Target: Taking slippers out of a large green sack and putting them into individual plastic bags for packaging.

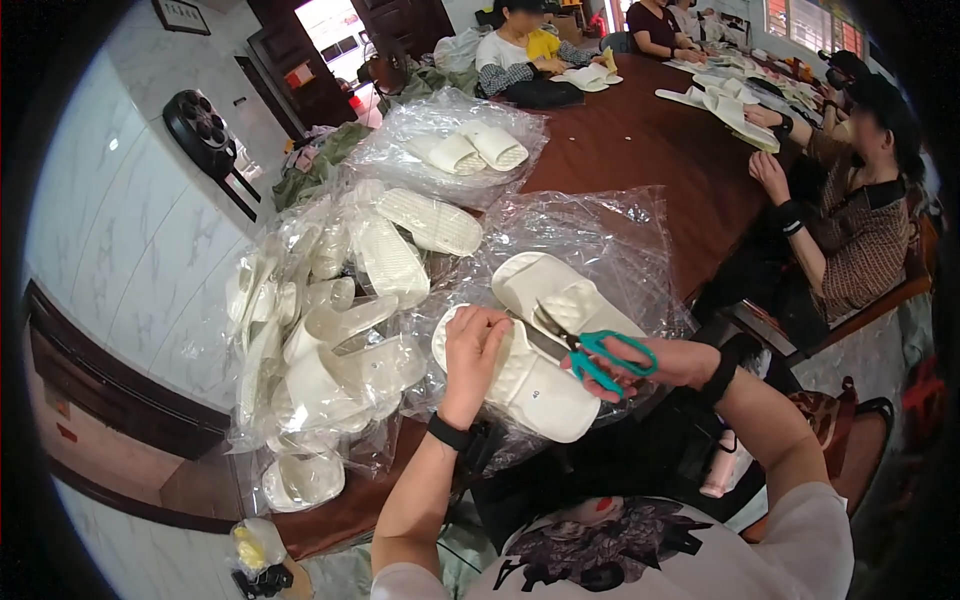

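A pair of cream slippers lies side by side on clear plastic in front of me. My left hand (474, 348) grips the heel end of the nearer slipper (560, 408), its fingers bent over the edge. My right hand (668, 362) holds scissors with teal handles (576, 372). Their blades are spread and point left, over the nearer slipper, close to my left fingers. Beside it, the farther slipper (527, 277) rests with its strap partly behind the scissors. Whether the blades touch anything, I cannot tell.
Bagged cream slippers (340, 375) are heaped on the left, with another bagged pair (470, 150) farther off. The brown-covered table (625, 140) stretches away. A person (835, 220) sits on the right handling slippers; others work at the far end. A pink bottle (718, 465) is below right.
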